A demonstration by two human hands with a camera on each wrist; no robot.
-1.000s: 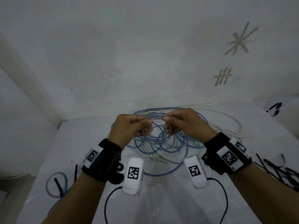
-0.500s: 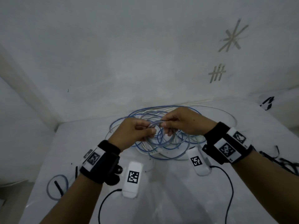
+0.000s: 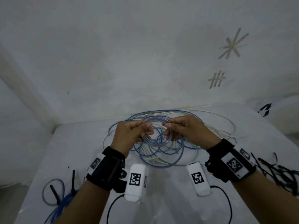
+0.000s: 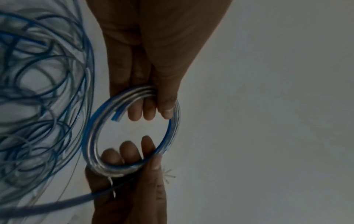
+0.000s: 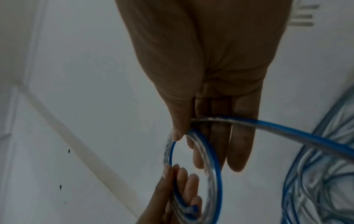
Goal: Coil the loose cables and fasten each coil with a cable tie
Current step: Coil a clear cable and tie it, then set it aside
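A small coil of clear tube cable with a blue stripe point(image 3: 150, 141) hangs between both hands above the table. My left hand point(image 3: 146, 128) pinches its left side between thumb and fingers. My right hand point(image 3: 168, 128) pinches the right side. In the left wrist view the coil point(image 4: 90, 136) has several turns, with a cut end by the left fingers point(image 4: 145, 109). In the right wrist view the coil point(image 5: 218, 174) hangs from the right fingers point(image 5: 239, 144), and a tail point(image 5: 287, 130) runs off to the loose pile. Tangled blue and white cables point(image 3: 161, 159) lie underneath.
Black cable ties point(image 3: 275, 172) lie scattered at the table's right edge. At the front left sits a tied coil point(image 3: 53, 191) with a black tie, beside a blue cable point(image 3: 64, 202). White marker boxes point(image 3: 135, 181) point(image 3: 198, 180) hang under the wrists. The wall stands close behind.
Both hands kept hold of the coil throughout. Half a second ago they were close together; now they are a little apart, with the ring spread open between them.
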